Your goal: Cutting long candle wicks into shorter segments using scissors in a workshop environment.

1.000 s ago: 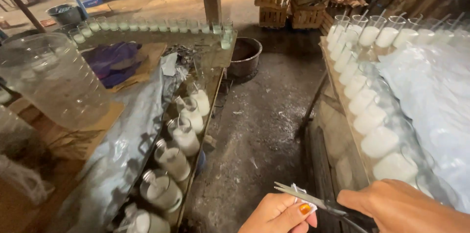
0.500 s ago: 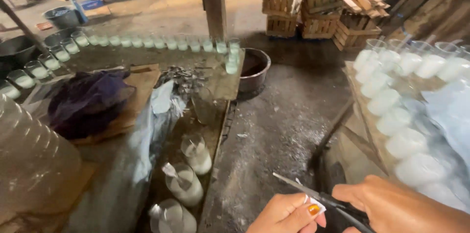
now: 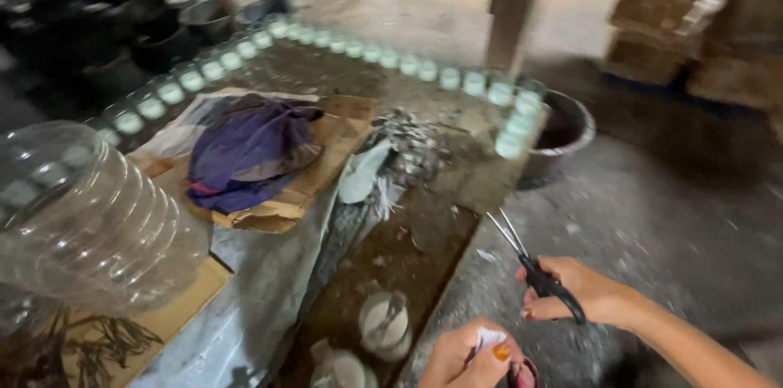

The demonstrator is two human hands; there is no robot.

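My right hand [image 3: 575, 290] grips black-handled scissors [image 3: 534, 264] with the blades slightly apart, pointing up and to the left over the table's edge. My left hand [image 3: 466, 355] is at the bottom of the view, fingers pinched on a small white and orange thing [image 3: 492, 345] above a small round dark rim. Just left of it stand glass jars with white wax [image 3: 383, 325] and dark wicks, close to the table's front edge.
A big clear plastic bottle [image 3: 90, 221] lies at the left. Purple cloth [image 3: 253, 151] rests on cardboard [image 3: 326, 168]. A row of wax-filled glasses [image 3: 408, 66] lines the table's far edge. A dark basin [image 3: 563, 131], a wooden post [image 3: 514, 0] and crates [image 3: 669, 17] stand beyond.
The view has swung left, off the right-hand table of white jars. My right hand has lifted and tilted the scissors upward. My left hand stays pinched on the small thing.
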